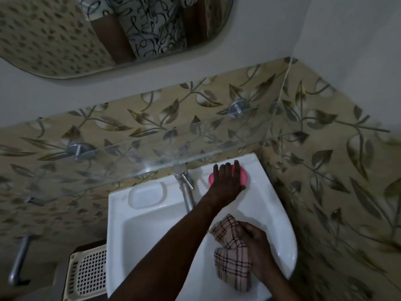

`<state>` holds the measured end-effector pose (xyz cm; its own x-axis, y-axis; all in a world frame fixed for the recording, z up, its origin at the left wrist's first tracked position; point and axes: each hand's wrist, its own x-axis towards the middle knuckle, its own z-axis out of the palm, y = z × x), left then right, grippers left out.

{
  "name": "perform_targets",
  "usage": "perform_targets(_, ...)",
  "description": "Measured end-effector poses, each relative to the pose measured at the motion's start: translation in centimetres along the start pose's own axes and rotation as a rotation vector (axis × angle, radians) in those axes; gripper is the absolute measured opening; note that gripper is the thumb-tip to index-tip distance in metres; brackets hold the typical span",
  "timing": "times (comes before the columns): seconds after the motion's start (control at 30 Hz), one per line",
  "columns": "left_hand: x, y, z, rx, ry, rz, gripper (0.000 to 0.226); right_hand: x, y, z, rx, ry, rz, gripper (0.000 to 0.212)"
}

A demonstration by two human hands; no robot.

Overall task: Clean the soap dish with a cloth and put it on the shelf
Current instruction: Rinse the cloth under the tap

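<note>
A pink soap dish [244, 175] lies on the back right corner of the white sink [280, 218]. My left hand [225, 181] reaches across the basin and rests on top of the dish, fingers stretched out flat, covering most of it. My right hand [255, 246] grips a bunched beige checked cloth [230, 261] over the sink's right rim. A clear glass shelf [130, 161] on two metal brackets runs along the wall just above the sink.
A chrome tap [186, 187] stands at the sink's back centre, beside my left forearm. A moulded soap recess [145, 195] sits at the back left. A cream lattice basket [86, 272] stands left of the sink. A mirror [65, 40] hangs above.
</note>
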<state>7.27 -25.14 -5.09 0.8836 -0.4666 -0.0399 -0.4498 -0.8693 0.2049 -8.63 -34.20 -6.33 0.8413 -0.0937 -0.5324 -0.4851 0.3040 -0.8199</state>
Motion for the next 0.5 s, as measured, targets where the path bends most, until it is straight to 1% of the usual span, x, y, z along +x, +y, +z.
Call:
perform_targets(0.07,0.6,-0.6,0.5,0.027,-0.045,0.013,0.085,0.1,0.5,-0.2,0.038,0.01,0.007,0.018)
perform_targets(0.17,0.8,-1.5,1.3,0.022,-0.101,-0.017,0.083,0.2,0.7,-0.4,0.08,0.021,0.019,0.019)
perform_targets(0.27,0.5,-2.3,2.0,0.023,-0.101,-0.021,0.083,0.4,0.4,-0.5,0.138,0.024,0.055,0.021)
perform_targets(0.37,0.3,-2.8,2.2,0.039,-0.057,-0.038,0.082,0.5,-0.4,-0.6,0.229,-0.009,0.084,0.025)
perform_targets(0.43,-0.1,-2.7,1.8,-0.026,-0.001,-0.054,0.081,0.6,-0.8,-0.9,0.292,-0.05,0.092,0.029)
perform_targets(0.5,-1.3,-1.9,0.4,-0.235,0.076,-0.091,0.07,0.9,-1.5,-1.2,0.335,-0.097,0.092,0.033)
